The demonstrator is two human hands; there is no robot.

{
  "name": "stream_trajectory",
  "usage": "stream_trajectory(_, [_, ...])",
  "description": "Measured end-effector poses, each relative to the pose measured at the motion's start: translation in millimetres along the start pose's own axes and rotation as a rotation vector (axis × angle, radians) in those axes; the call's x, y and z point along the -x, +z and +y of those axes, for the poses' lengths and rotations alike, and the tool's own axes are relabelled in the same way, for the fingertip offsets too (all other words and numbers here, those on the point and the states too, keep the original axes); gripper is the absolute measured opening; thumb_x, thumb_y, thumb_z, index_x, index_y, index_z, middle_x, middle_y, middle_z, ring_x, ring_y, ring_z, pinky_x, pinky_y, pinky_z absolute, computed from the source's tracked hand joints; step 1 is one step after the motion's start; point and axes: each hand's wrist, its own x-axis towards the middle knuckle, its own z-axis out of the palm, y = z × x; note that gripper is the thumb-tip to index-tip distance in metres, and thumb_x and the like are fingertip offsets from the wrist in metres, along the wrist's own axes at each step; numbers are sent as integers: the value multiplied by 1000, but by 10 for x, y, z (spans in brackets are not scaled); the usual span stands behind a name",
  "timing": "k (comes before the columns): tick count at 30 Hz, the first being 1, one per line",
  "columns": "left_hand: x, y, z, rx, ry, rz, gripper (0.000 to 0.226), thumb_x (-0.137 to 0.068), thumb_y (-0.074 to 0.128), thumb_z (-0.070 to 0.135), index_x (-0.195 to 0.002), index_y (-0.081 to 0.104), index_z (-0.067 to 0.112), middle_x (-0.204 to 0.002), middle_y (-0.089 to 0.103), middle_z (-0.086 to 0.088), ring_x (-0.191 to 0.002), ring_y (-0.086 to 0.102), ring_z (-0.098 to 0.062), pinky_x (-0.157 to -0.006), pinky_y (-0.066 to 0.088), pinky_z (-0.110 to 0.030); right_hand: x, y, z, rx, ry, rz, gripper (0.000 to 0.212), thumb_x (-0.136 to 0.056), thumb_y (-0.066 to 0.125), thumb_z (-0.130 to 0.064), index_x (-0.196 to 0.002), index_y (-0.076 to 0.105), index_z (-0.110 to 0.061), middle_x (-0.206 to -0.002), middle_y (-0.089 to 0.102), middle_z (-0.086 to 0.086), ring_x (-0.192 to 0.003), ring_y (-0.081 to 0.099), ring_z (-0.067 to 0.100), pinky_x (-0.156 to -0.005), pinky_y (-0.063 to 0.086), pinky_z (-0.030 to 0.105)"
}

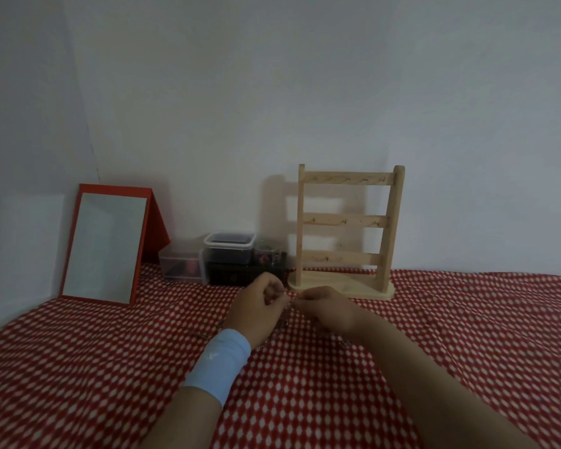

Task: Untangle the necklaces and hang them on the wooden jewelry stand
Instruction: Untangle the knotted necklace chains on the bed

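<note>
A red mirror (107, 244) and plastic boxes (229, 251) stand left of the wooden jewelry stand (347, 222). Just before its base, the left hand (259, 306) and right hand (324, 306) pinch the necklaces (345, 344). The thin chains are mostly hidden beneath the hands.

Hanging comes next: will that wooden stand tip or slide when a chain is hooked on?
Probably steady: the stand has a broad oval base lying flat. It looks light, tall and open-framed, so tugging the top rail might rock it. The cloth under it likely resists sliding.
</note>
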Motion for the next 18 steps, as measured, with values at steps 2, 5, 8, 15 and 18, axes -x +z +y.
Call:
stream_trajectory(2, [-1, -4, 0, -6, -12, -48, 11, -84, 71, 33, -84, 60, 31, -85, 65, 12, -83, 60, -3, -74, 48, -19, -3, 12, 22, -139, -6, -10, 25, -105, 54, -27, -97, 70, -9, -59, 46, -3, -47, 37, 10, -46, 34, 25])
stream_trajectory(5, [10, -24, -20, 0, -50, -106, 18, -75, 80, 29, -85, 64, 31, -85, 67, 12, -81, 63, -2, -74, 50, -19, 18, 23, 27, -202, -20, 5, 25, -104, 58, -29, -94, 73, -12, -57, 47, -3, -45, 39, 9, -45, 35, 24])
stream_trajectory(8, [-2, -60, -32, -36, -63, -150, 16, -79, 77, 25, -88, 66, 32, -87, 68, 11, -84, 63, -2, -77, 51, -20, 15, 20, 41, -195, -31, 17, 29, -102, 62, -31, -101, 75, -6, -54, 48, -4, -45, 38, 10, -45, 35, 24])
stream_trajectory(15, [-83, -317, 31, -80, -40, -303, 24, -97, 55, 29, -86, 76, 23, -77, 74, 10, -77, 66, 1, -90, 47, -23, 1, -29, -5, -128, -21, 146, 30, -104, 55, -36, -98, 73, -13, -55, 61, -15, -43, 53, -8, -47, 39, 11])
stream_trajectory(18, [-88, -362, 35, -98, -20, -300, 30, -98, 53, 30, -82, 78, 23, -83, 74, 15, -85, 65, 3, -96, 45, -24, -6, -26, -51, -17, -27, 171, 28, -103, 57, -36, -86, 72, -20, -77, 67, -11, -70, 61, -1, -68, 46, 20])
